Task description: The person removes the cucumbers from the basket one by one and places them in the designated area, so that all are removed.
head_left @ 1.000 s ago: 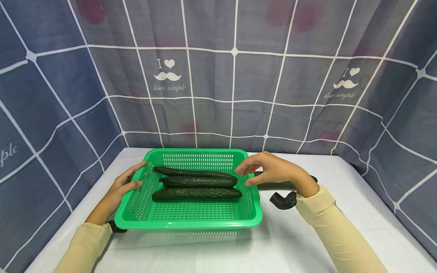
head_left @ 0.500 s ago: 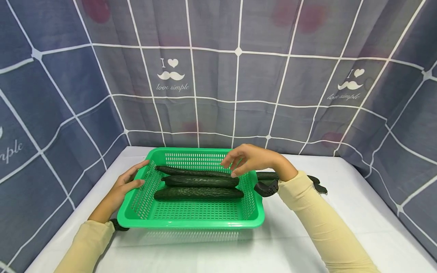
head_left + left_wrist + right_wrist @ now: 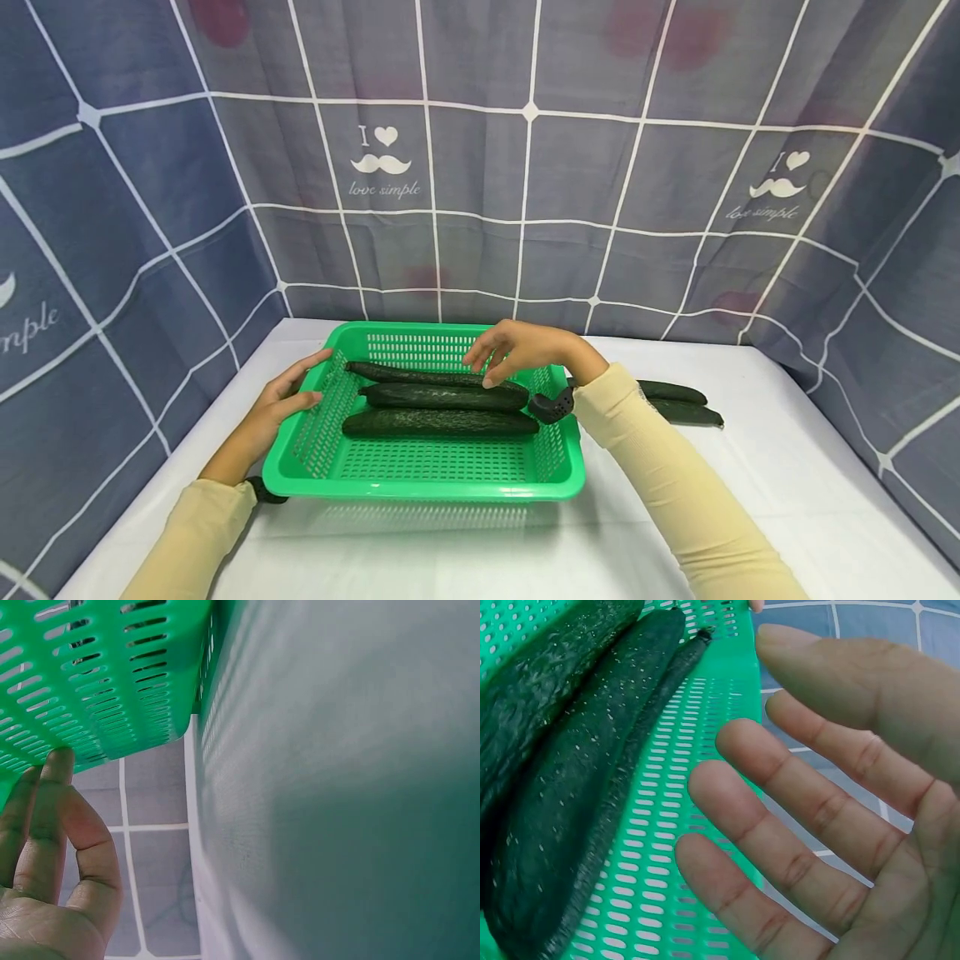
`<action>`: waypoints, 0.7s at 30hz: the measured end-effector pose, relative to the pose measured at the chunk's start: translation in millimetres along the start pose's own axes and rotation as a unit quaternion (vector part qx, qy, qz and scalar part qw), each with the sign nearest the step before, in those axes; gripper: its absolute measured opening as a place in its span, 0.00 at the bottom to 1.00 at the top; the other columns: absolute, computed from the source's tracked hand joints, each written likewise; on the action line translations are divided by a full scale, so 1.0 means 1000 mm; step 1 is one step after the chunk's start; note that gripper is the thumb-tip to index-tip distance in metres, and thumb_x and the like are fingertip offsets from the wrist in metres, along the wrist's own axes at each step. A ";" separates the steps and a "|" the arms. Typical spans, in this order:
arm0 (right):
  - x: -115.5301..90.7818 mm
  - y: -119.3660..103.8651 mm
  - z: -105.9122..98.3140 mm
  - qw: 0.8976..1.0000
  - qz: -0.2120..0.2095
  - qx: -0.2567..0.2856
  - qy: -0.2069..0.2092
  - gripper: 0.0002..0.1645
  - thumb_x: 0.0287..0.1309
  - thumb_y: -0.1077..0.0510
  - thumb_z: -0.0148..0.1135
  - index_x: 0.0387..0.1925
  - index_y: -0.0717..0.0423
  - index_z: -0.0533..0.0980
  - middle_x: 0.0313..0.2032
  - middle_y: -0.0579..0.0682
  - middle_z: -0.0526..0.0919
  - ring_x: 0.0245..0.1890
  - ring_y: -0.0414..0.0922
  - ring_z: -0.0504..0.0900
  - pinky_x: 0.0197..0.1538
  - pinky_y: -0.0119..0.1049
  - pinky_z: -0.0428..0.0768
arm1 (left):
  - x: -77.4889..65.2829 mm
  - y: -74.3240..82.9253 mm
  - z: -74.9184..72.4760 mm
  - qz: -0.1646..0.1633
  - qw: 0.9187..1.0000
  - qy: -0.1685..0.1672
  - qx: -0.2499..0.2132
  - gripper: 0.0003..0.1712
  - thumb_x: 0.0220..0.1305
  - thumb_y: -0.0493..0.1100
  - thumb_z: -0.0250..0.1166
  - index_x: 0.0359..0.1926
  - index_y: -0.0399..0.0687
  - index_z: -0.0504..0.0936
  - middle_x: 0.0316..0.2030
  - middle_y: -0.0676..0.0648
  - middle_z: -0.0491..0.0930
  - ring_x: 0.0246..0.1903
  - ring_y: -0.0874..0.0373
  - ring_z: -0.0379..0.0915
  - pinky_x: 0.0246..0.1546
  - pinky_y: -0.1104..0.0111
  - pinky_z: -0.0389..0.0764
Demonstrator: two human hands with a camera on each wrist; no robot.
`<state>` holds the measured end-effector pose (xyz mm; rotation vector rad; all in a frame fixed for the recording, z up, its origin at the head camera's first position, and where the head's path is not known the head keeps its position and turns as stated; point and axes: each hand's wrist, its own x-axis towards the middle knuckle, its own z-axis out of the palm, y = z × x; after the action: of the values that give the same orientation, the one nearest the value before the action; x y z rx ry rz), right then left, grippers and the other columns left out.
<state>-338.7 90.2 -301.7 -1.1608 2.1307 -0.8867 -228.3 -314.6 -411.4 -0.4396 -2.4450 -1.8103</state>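
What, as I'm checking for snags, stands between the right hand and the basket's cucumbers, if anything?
Nothing visible: the right hand is over the green basket, and no object shows between it and the three cucumbers.

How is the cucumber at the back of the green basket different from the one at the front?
The back cucumber looks thinner; the front cucumber looks fatter. The back cucumber slants a little, while the front cucumber lies almost straight across. In the head view, the right hand covers a bit of the back cucumber, but not the front cucumber. Both are dark green and lie in the green basket.
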 end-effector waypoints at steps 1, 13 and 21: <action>0.002 0.002 0.001 1.000 0.006 0.007 -0.001 0.27 0.67 0.69 0.71 0.65 0.72 0.79 0.57 0.66 0.85 0.57 0.60 0.86 0.56 0.41 0.86 | 0.000 0.000 0.000 0.000 1.000 0.000 0.000 0.40 0.77 0.36 0.60 0.85 0.49 0.61 0.86 0.35 0.42 0.83 0.26 0.27 0.72 0.23 0.44; 0.027 0.016 0.010 0.998 0.043 0.048 -0.014 0.29 0.68 0.68 0.70 0.69 0.72 0.76 0.62 0.68 0.83 0.56 0.48 0.86 0.61 0.42 0.83 | 0.001 0.000 0.000 0.005 1.000 -0.002 -0.005 0.40 0.76 0.35 0.60 0.85 0.49 0.62 0.86 0.35 0.43 0.83 0.27 0.27 0.73 0.23 0.40; 0.038 0.018 0.015 0.997 0.065 0.036 -0.013 0.30 0.68 0.66 0.71 0.69 0.69 0.77 0.60 0.63 0.85 0.51 0.46 0.88 0.58 0.41 0.84 | 0.000 -0.001 0.000 -0.006 1.000 0.001 -0.002 0.40 0.76 0.36 0.60 0.85 0.50 0.62 0.86 0.36 0.43 0.84 0.28 0.28 0.72 0.25 0.45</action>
<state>-354.7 59.8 -330.4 -0.9808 2.1098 -0.8774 -228.8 -314.5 -412.2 -0.4243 -2.4470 -1.8200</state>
